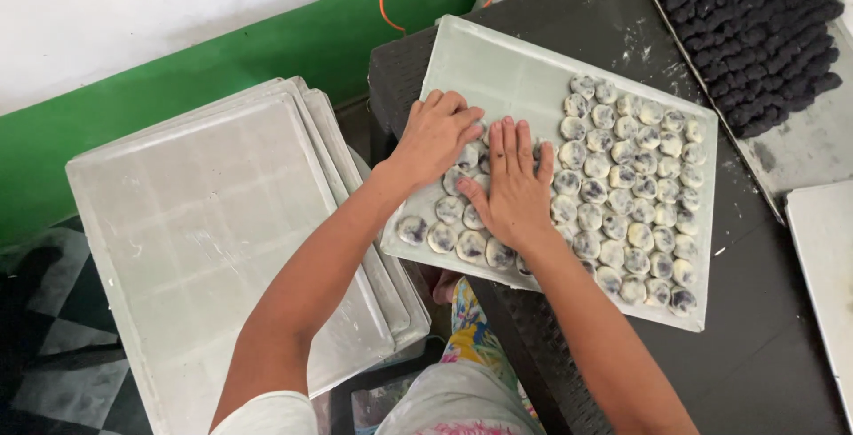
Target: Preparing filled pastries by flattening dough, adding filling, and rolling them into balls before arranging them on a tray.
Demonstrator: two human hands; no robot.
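A: Noted on dough pieces [622, 191]: small round flattened discs, pale with dark purplish-grey marbling, floured look. Packed in close rows, touching or nearly so.

B: Container?

A: Held in a shallow pale metal tray [498, 66] on a dark table [764, 355]. Right-hand part filled edge to edge; far left part bare. Newest pieces along the near left edge, more loosely spaced.

B: Hands?

A: Left hand [437, 137] palm down, fingers curled loosely over a few discs near the tray's middle; whether gripping one, cannot tell. Right hand [514, 188] flat and open, fingers straight and together, pressed on top of several discs; nothing grasped.

B: Other containers?

A: Second tray [804, 146] at far right, loaded with dark, almost black lumps [755, 31] in tight rows. Corner of another pale tray [826, 266] at right edge. Stack of bare trays [222, 231] to the left, below table level, beside a green wall band [267, 53].

B: Orientation?

A: Discs round, no long axis to record; flat faces up. Tray's long axis running from near right to far left, skewed against the table edge.
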